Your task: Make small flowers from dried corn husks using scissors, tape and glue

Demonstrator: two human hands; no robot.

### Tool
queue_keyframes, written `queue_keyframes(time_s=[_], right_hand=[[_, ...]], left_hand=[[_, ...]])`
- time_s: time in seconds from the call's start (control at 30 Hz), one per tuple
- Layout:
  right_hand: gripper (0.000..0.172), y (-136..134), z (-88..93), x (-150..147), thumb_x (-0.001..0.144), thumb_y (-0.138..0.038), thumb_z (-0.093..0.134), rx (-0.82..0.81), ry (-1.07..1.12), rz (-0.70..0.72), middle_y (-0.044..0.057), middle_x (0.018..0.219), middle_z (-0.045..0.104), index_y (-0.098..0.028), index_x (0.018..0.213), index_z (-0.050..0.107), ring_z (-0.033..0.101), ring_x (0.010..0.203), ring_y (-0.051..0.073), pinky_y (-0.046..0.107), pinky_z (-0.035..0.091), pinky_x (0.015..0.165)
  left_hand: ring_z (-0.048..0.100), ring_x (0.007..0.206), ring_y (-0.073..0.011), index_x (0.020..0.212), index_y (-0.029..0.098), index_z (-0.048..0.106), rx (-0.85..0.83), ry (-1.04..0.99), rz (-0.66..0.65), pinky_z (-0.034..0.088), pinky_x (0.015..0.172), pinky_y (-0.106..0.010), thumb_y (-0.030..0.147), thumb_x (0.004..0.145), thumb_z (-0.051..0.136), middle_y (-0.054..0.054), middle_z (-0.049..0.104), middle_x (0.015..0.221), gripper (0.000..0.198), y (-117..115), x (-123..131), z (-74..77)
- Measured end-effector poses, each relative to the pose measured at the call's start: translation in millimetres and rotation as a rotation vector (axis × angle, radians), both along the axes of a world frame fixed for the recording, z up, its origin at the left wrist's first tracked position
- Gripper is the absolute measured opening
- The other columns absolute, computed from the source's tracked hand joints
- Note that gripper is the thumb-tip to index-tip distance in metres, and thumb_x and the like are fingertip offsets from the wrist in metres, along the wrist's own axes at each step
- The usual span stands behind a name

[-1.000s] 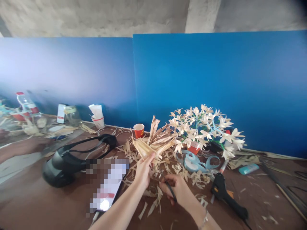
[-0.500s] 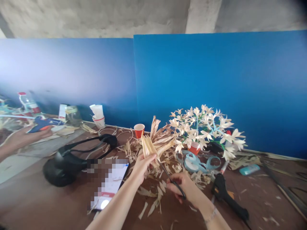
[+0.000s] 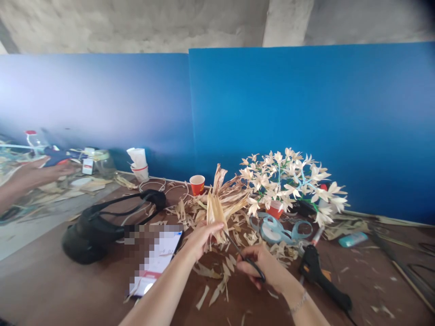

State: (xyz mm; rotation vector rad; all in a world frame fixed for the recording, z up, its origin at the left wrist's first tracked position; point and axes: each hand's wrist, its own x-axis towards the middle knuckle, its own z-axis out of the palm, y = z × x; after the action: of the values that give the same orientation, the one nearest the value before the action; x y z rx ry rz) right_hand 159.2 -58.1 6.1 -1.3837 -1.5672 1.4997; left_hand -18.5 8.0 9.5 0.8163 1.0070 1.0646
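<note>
My left hand (image 3: 201, 238) pinches a strip of dried corn husk (image 3: 215, 213) and holds it upright over the brown table (image 3: 54, 280). My right hand (image 3: 260, 267) is closed round the black handles of a pair of scissors (image 3: 244, 256), whose blades point up-left at the base of the husk. Behind them lies a pile of loose husks (image 3: 227, 194) and cut scraps (image 3: 217, 285).
A bunch of cream husk flowers (image 3: 288, 181) stands in a red cup, with blue tape rolls (image 3: 275, 230) and a black glue gun (image 3: 321, 276) beside it. A black headset (image 3: 98, 226), a small red cup (image 3: 197, 184) and another person's hand (image 3: 30, 174) holding a blue glue gun lie left.
My left hand has turned the husk upright and lowered it slightly. My right hand shifted right with the scissors. The other person's hand at left rose with a blue glue gun.
</note>
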Motion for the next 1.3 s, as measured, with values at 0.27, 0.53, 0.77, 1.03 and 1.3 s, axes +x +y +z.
queue_keyframes(time_s=[0.27, 0.53, 0.77, 1.03, 1.3], right_hand=[[0.019, -2, 6.3, 3, 0.066, -0.032, 0.060, -0.032, 0.001, 0.016, -0.008, 0.039, 0.045, -0.014, 0.072, 0.058, 0.036, 0.031, 0.004, 0.015, 0.029, 0.031], [0.020, -1, 3.6, 6, 0.067, -0.033, 0.060, 0.005, -0.006, 0.058, -0.008, 0.039, 0.044, -0.013, 0.071, 0.058, 0.039, 0.031, 0.005, 0.014, 0.027, 0.029], [0.018, 1, -0.9, 9, 0.069, -0.032, 0.059, 0.021, 0.003, 0.082, -0.008, 0.037, 0.043, -0.014, 0.068, 0.058, 0.036, 0.030, 0.004, 0.013, 0.026, 0.029], [0.024, 3, -3.8, 16, 0.066, -0.036, 0.063, -0.020, 0.043, 0.094, -0.006, 0.043, 0.049, -0.014, 0.075, 0.058, 0.042, 0.034, 0.006, 0.015, 0.035, 0.033], [0.028, 2, 2.7, 4, 0.067, -0.036, 0.062, 0.220, -0.165, -0.048, -0.005, 0.052, 0.052, -0.017, 0.086, 0.053, 0.047, 0.044, 0.010, 0.020, 0.036, 0.044]], left_hand=[[0.062, 0.050, -0.0183, 0.075, 0.013, 0.060, -0.021, 0.017, -0.046, 0.046, 0.048, -0.026, 0.022, 0.051, 0.075, -0.005, 0.067, 0.059, 0.030, 2, -3, -4.5], [0.060, 0.047, -0.0173, 0.070, 0.012, 0.061, -0.060, 0.003, -0.145, 0.046, 0.048, -0.027, 0.025, 0.051, 0.076, -0.005, 0.065, 0.054, 0.028, 1, -6, -6.4], [0.056, 0.046, -0.0132, 0.069, 0.009, 0.065, 0.048, -0.042, -0.242, 0.043, 0.046, -0.022, 0.019, 0.049, 0.076, -0.005, 0.064, 0.055, 0.024, 0, -7, -5.3], [0.058, 0.054, -0.0131, 0.074, 0.009, 0.068, 0.093, -0.078, -0.185, 0.044, 0.053, -0.022, 0.016, 0.050, 0.076, -0.005, 0.066, 0.064, 0.026, 1, -6, -1.5], [0.055, 0.052, -0.0092, 0.077, 0.011, 0.068, 0.157, -0.162, 0.188, 0.038, 0.048, -0.018, 0.019, 0.050, 0.077, -0.002, 0.066, 0.061, 0.030, 13, -8, -0.4]])
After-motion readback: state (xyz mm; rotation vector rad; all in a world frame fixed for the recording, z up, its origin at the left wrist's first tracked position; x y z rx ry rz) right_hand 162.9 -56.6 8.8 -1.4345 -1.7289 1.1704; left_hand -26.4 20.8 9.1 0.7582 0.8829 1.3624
